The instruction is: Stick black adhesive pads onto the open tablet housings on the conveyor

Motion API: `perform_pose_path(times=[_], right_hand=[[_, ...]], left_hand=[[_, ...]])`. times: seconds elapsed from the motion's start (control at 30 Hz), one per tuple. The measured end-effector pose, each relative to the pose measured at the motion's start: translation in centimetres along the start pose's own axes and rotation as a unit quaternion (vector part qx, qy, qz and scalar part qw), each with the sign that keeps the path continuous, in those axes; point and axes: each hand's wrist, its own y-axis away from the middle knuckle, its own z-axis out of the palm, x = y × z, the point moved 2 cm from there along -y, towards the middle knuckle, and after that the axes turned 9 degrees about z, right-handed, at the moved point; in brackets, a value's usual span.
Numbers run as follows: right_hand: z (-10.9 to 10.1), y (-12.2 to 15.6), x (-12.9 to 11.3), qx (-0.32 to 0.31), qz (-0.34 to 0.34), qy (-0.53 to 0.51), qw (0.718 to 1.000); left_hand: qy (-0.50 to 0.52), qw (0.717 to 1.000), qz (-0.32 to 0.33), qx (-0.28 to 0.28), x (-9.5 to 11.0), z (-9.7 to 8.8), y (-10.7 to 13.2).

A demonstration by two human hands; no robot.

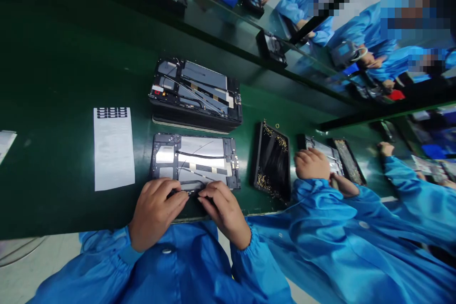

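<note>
An opened tablet (201,147) lies on the green bench in front of me, its silver battery plates, black cables and tape strips exposed. My left hand (156,211) is at its near edge, thumb and fingers closed together by a small dark part there. Just to the right, my right hand (227,211) pinches at the same edge, a short gap from the left. The fingertips hide whatever is between them. Behind the tablet rises a stack of similar opened tablets (195,90), with thin wires lying across the top one.
A white sheet with black labels (114,152) lies to the left. On the right, a black tray (272,161) holds small gold-coloured pieces. Beyond it, a co-worker's hand (312,164) is over another device. A raised shelf (228,19) crosses the back, with people behind it.
</note>
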Motion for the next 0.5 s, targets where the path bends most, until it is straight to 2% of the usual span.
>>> perform_pose_path(times=[0.5], right_hand=[[0.52, -0.30, -0.59, 0.005, -0.012, 0.090, 0.996]], left_hand=[[0.014, 1.000, -0.022, 0.001, -0.02, 0.18, -0.34]])
